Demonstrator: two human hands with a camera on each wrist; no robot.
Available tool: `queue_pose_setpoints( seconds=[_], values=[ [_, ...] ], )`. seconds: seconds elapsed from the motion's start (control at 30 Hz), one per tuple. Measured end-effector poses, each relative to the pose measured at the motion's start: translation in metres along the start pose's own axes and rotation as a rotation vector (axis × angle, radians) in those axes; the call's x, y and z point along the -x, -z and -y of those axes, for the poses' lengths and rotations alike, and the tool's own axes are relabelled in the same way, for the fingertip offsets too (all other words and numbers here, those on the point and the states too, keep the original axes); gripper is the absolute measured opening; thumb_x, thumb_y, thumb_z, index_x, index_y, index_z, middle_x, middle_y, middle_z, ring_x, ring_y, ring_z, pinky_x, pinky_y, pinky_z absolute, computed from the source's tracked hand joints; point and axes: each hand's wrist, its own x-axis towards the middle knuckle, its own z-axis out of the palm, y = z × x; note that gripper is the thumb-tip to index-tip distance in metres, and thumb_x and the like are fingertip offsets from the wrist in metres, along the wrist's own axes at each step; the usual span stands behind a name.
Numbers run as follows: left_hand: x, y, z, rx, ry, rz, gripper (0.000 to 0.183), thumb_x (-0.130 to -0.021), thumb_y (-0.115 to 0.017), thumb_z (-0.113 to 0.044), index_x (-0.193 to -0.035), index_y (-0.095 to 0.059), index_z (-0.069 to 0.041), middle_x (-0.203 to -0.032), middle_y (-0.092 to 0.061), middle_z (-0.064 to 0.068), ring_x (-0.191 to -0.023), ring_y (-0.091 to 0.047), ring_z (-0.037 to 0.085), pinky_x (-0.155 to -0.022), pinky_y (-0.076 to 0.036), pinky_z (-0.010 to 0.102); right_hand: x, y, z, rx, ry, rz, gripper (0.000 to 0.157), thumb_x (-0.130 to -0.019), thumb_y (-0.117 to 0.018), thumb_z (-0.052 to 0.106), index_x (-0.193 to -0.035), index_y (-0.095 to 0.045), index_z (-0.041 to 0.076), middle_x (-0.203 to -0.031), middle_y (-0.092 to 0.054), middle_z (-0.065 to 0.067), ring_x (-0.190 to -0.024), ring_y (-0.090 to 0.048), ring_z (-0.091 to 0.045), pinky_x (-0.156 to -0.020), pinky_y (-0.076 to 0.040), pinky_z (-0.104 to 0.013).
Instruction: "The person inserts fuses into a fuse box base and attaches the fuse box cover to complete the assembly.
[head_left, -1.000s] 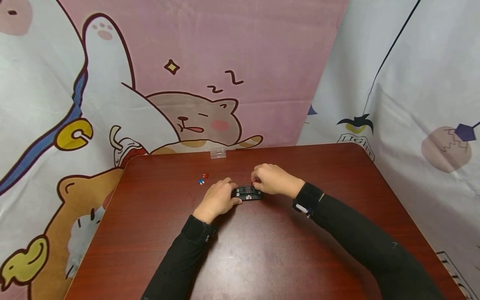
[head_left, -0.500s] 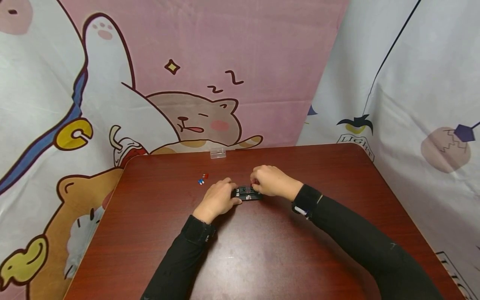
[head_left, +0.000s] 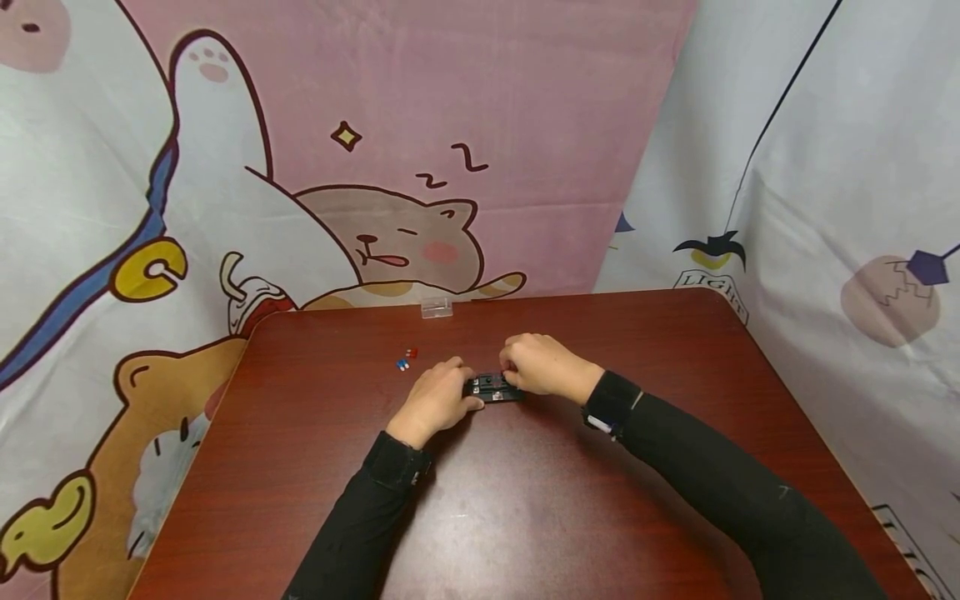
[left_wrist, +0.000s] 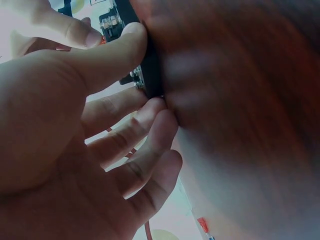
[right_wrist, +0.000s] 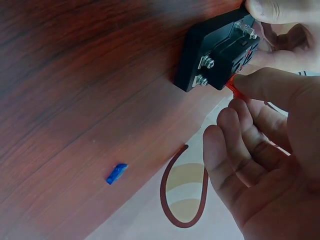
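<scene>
Nearest the person: two dark sleeves.
Left hand: thumb and fingers gripping one black block on the brown table.
Right hand: pinching one red piece at the block's right end.
Beyond the left hand: red bits, blue bits, too small to count.
Far edge: one clear box.

Your bench has a reddish-brown, wood-grained top, and the black block sits on it. Beyond the block, to your left, lie small red bits and blue bits; farther beyond it, by the rear edge, is a clear plastic case. Your right wrist view shows a blue piece apart from the block.
</scene>
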Motion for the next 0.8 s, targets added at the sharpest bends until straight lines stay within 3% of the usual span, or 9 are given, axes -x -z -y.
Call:
queue_pose_setpoints(
  seconds=[0.27,0.6,0.8],
  values=[
    [0.0006,0.0017,-0.0006,0.002,-0.001,-0.004,0.046,-0.095,-0.090,-0.039,-0.131,-0.079,-0.012,-0.117,-0.068,0.005,-0.096,-0.064,0.023,-0.092,-0.058,0.047,-0.0001,-0.0010,-0.0022,-0.016,0.008,0.007,0.010,-0.103,-0.077,0.021,-0.106,-0.085,0.015,-0.101,-0.074,0.000,-0.082,-0.065,-0.011,-0.077,-0.060,-0.036],
    [0.0004,0.0002,0.0003,-0.006,0.001,-0.001,0.047,-0.095,-0.089,-0.039,-0.131,-0.078,-0.012,-0.116,-0.067,0.004,-0.096,-0.063,0.022,-0.093,-0.058,0.046,-0.0008,-0.0017,-0.0027,-0.052,0.015,0.015,0.008,-0.104,-0.076,0.019,-0.101,-0.082,0.014,-0.095,-0.069,0.002,-0.079,-0.059,-0.012,-0.072,-0.053,-0.032],
    [0.0002,0.0000,0.0005,-0.002,-0.003,0.001,0.048,-0.095,-0.089,-0.040,-0.132,-0.078,-0.012,-0.115,-0.067,0.004,-0.096,-0.063,0.022,-0.093,-0.057,0.046,-0.0014,-0.0003,-0.0038,-0.044,0.009,0.031,0.008,-0.104,-0.076,0.020,-0.102,-0.082,0.015,-0.097,-0.071,0.002,-0.081,-0.062,-0.011,-0.075,-0.056,-0.032]
  ],
)
